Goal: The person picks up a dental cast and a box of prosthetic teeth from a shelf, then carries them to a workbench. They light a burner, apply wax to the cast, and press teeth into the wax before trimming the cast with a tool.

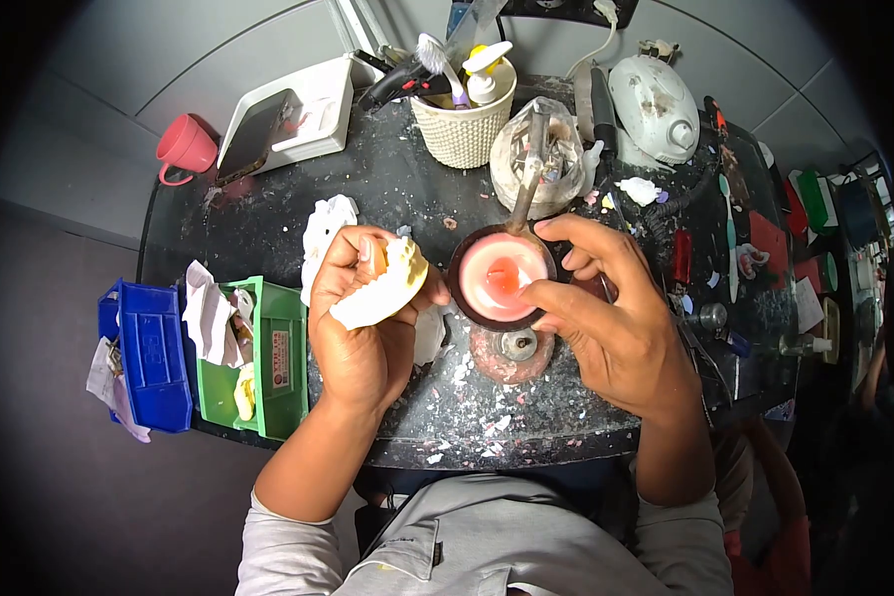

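Head view: the left hand [363,328] grips a cream plaster dental cast [387,288], fingers curled tight around it, near the middle of the dark worktable [387,179]. Just right, the right hand [606,308] pinches the rim of a small bowl of pink wax [499,276]. A woven cup [464,124] of tools stands farther back.

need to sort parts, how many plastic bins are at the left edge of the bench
2: a blue bin at the far left edge, and a green bin right beside it, nearer the left hand. Others may lie outside the view.
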The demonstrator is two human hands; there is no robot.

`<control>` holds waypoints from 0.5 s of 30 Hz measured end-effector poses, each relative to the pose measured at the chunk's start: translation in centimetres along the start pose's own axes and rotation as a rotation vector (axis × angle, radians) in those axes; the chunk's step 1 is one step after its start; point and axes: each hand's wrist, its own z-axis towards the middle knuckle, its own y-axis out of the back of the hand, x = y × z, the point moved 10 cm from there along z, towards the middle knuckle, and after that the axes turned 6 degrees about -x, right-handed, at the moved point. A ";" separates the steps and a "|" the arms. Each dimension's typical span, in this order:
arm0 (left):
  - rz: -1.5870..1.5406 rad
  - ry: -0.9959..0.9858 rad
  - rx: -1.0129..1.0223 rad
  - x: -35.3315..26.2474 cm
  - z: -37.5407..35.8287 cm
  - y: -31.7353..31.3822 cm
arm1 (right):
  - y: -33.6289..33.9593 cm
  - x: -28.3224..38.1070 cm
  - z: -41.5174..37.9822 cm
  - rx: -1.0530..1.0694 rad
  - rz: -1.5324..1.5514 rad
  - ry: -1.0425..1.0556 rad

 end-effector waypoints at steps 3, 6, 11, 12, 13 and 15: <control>-0.009 -0.002 -0.003 -0.1 0.0 -0.1 | 0.1 0.2 0.0 -0.020 0.009 0.014; -0.011 0.001 -0.003 -0.1 0.0 -0.1 | 0.5 -0.1 -0.1 -0.093 0.048 -0.030; -0.009 0.002 -0.013 0.0 0.0 -0.1 | 0.0 0.3 -0.1 -0.025 -0.030 0.001; -0.011 0.004 -0.028 0.1 0.0 0.0 | 0.0 0.3 -0.1 -0.025 -0.029 0.002; -0.012 0.003 -0.029 0.1 0.0 0.0 | -0.1 0.4 -0.1 -0.005 -0.059 0.039; -0.011 0.001 -0.016 0.1 0.0 0.0 | -0.2 0.7 -0.1 0.016 -0.090 0.078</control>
